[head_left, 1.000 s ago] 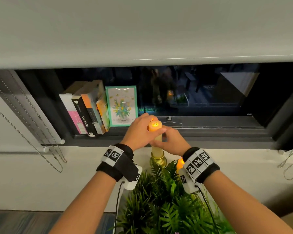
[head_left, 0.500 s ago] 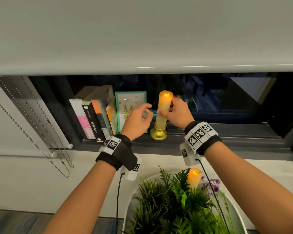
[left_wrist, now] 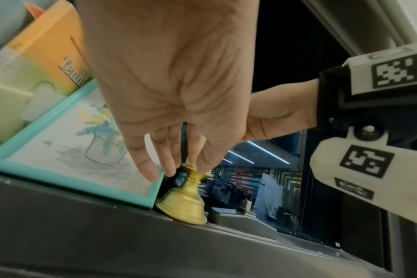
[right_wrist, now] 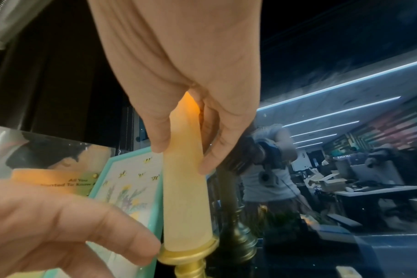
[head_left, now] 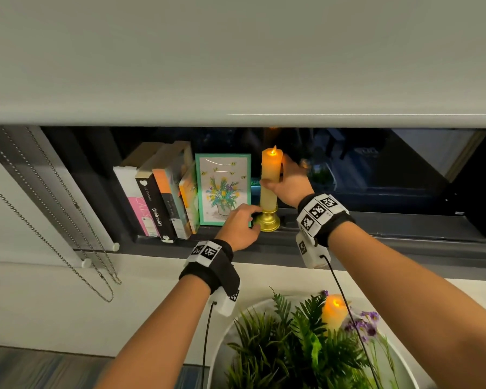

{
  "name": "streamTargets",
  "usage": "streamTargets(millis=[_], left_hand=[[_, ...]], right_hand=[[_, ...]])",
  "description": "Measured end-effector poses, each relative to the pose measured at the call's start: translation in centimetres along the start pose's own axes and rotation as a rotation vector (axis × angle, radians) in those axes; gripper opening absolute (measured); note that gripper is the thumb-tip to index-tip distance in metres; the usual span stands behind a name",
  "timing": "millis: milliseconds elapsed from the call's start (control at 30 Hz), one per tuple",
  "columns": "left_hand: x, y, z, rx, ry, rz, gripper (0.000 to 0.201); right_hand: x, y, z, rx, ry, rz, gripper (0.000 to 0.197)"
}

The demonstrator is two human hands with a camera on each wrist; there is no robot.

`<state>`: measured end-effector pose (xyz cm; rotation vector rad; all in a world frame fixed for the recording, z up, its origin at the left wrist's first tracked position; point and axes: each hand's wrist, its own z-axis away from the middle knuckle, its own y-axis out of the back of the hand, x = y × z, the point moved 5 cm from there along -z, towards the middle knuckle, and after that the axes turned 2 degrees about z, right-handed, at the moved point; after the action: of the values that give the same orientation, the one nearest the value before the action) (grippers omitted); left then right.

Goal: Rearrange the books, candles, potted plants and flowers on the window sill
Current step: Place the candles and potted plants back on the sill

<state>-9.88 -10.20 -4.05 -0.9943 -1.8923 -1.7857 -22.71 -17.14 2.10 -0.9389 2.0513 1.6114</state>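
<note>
On the window sill (head_left: 376, 242), right hand (head_left: 289, 183) fingers wrap the candle (head_left: 270, 175) (top-heavy, likely light); left hand (head_left: 240, 223), at seven o'clock, fingertips steady its gold holder (head_left: 268, 220).

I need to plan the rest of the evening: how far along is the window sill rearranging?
Done: the books and framed flower picture stand on the sill. In hand: the tall candle in its gold holder stands beside the picture, right hand gripping it, left hand touching the holder. Left: the fern, second candle and purple flowers wait below.
</note>
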Motion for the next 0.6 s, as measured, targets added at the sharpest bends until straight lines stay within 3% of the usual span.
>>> streamTargets(millis=[400, 533, 600], left_hand=[[-0.6, -2.4, -1.0, -0.022, 0.03, 0.038, 0.055], [-0.7, -2.6, -0.6, -0.017, 0.027, -0.009, 0.049], [-0.5, -2.8, -0.2, -0.005, 0.011, -0.033, 0.043]], right_hand=[[2.3, -1.2, 0.5, -0.083, -0.088, -0.005, 0.062], [3.6, -0.2, 2.8, -0.179, -0.116, -0.018, 0.075], [4.4, 0.9, 5.0, -0.223, -0.122, 0.004, 0.071]])
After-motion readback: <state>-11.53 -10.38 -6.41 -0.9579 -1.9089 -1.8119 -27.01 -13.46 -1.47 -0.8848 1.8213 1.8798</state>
